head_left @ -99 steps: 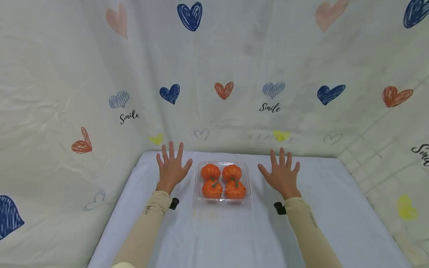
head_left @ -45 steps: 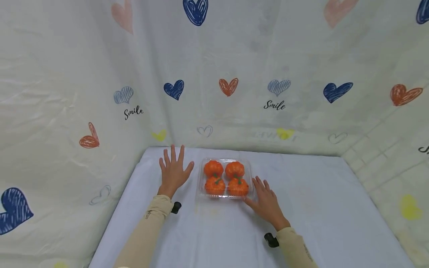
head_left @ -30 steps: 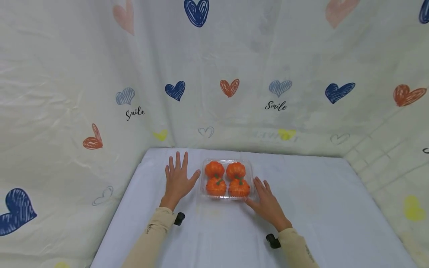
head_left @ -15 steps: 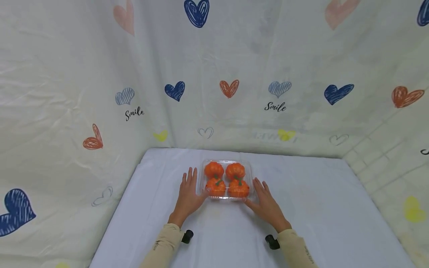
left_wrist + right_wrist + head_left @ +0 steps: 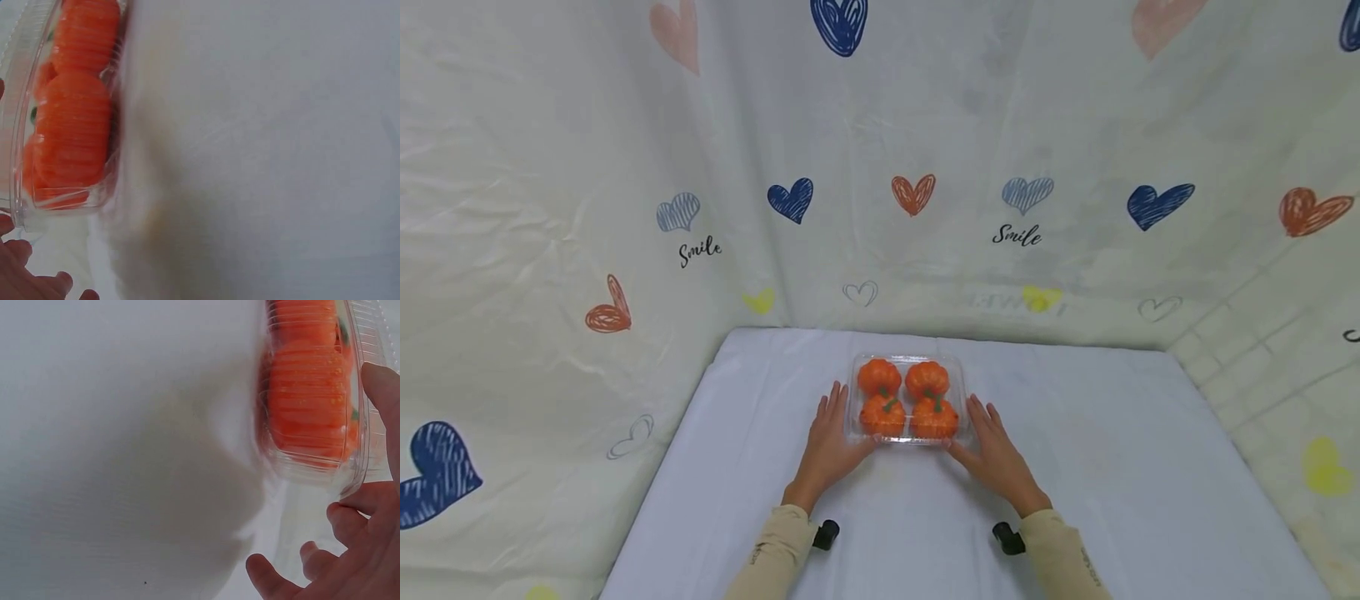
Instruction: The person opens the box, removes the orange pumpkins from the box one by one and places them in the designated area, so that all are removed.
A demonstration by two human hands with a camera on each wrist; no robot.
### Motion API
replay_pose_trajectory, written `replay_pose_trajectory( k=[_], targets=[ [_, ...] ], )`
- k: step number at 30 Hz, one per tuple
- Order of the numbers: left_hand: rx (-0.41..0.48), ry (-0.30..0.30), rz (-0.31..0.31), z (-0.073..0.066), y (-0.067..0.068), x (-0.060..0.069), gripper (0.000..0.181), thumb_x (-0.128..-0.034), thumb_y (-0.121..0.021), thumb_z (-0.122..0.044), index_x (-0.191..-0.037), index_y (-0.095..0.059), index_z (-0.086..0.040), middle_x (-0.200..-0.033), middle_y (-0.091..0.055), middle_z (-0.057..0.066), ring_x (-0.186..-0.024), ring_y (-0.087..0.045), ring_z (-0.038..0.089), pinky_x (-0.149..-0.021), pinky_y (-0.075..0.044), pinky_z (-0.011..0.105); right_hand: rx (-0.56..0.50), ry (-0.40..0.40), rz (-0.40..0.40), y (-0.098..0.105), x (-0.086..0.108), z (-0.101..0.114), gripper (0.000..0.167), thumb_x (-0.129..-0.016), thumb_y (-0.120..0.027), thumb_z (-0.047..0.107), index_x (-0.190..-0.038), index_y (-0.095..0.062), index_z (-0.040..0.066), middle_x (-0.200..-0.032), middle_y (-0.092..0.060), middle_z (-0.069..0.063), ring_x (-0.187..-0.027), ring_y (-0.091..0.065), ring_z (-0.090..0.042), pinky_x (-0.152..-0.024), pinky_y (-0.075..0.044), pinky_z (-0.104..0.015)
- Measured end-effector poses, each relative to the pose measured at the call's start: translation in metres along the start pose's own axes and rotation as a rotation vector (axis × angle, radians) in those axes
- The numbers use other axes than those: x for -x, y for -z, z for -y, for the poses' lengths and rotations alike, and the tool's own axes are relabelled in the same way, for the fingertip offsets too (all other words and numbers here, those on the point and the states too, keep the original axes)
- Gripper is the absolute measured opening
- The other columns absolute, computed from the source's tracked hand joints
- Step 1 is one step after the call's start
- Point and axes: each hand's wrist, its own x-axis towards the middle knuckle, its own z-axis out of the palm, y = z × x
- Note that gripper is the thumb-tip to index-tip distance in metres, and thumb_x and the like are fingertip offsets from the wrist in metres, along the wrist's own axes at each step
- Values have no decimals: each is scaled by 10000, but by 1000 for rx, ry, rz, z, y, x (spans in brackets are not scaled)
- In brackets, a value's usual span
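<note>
A clear plastic clamshell box (image 5: 904,439) sits on the white-covered table, holding several small orange pumpkins (image 5: 933,418) with green stems. My left hand (image 5: 827,450) is at its near left corner, thumb along the near rim and fingers extended beside the left side. In the left wrist view only fingertips show by the box's corner. My right hand (image 5: 998,462) mirrors this at the near right corner. The right wrist view shows its thumb on the rim, its index finger touching the corner, and the other fingers spread away from the box.
The table (image 5: 1097,467) is covered with white cloth. Behind and at both sides hangs a pale curtain (image 5: 955,125) printed with hearts and "Smile" lettering. Small black wrist cameras (image 5: 825,534) are worn under beige sleeves (image 5: 775,550).
Both hands have come in from beside the box to its near corners, the right first, then the left. The box stays in place on the table.
</note>
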Motion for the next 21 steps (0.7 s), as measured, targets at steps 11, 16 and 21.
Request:
replay_pose_trajectory(
  k=[11,16,21],
  targets=[
    [209,15,52,8,-10,11,1163,-924,-790,-554,-1746,-44,-206,-1798,-84,40,-1635,-110,318,-1269,-208,604,-38,-14,22,-5,-2,-2,988,-1020,-729,457,-1702,-180,-2,-1771,-154,-189,-1617,-64,-451,-1222,-225,-677],
    [293,27,45,10,-16,11,1147,-940,-785,-535,-1746,-37,-206,-1800,-64,54,-1636,-105,317,-1261,-203,631,-80,-14,14,-8,-2,-3,1018,-1005,-750,440,-1696,-164,-26,-1769,-139,-206,-1615,-59,-460,-1239,-194,-659],
    [322,24,1,11,-25,13,1049,-998,-748,-424,-1746,-47,-201,-1800,-83,49,-1635,-120,310,-1269,-201,614,-181,-31,3,-16,0,-3,1115,-952,-812,451,-1706,-127,-1,-1777,-105,-197,-1615,-55,-463,-1242,-182,-664]
  ],
)
